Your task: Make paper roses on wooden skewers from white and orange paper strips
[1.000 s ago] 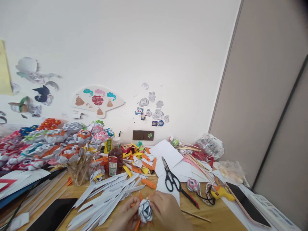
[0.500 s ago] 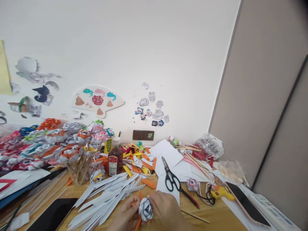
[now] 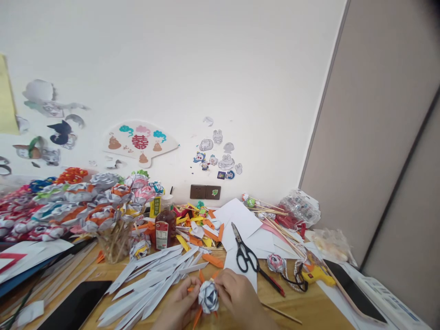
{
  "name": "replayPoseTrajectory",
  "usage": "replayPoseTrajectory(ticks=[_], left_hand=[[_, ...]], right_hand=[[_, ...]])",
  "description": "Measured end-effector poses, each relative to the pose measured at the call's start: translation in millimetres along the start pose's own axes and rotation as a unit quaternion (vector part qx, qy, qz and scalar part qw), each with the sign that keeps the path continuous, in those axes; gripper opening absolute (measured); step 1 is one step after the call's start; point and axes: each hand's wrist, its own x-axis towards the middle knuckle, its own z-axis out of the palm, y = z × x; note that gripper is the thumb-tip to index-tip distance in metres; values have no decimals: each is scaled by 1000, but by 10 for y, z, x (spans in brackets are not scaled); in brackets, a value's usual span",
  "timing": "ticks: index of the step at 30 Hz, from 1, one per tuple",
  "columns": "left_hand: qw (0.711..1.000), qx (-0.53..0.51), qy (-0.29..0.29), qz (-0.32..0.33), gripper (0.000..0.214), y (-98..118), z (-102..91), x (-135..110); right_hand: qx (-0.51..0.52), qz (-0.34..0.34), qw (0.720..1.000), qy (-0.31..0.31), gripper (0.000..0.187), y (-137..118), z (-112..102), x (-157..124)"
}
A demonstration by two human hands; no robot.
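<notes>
**White-and-orange paper flower, mid-build, both hands on it**

Going left to right: there's a big heap of paper flowers at the far left, so plenty look finished. In front of it is a dark phone, then a spread of folded white strips lying loose on the table.

Next is the left hand, thumb and fingers closed on the left side of the paper flower, which is at the near edge of the view, between the two hands. The right hand is closed on its upper right edge, though some fingertips are hidden, so I can't tell exactly what they pinch.

Progress, my read: the white middle is layered and pretty well formed, while the orange pieces around it look like an outer round that's only partly settled. Can't see the underside or any stem.

As for direction, the white face points up and back at the wearer. It's roughly round, no real long axis; the orange bits poke out away from the wearer and back toward them.

Farther right: scissors, a small pink-and-white flower, and a yellow glue gun.
</notes>
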Motion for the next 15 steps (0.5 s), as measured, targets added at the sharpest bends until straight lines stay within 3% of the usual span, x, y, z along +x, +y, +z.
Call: replayPoseTrajectory(ticks=[8, 15], left_hand=[[1000, -18, -1, 20, 36, -12, -23, -15], [1000, -4, 7, 13, 37, -32, -33, -8]], right_hand=[[118, 179, 974, -71, 14, -72, -79, 50], [199, 220, 947, -124, 16, -86, -161, 90]])
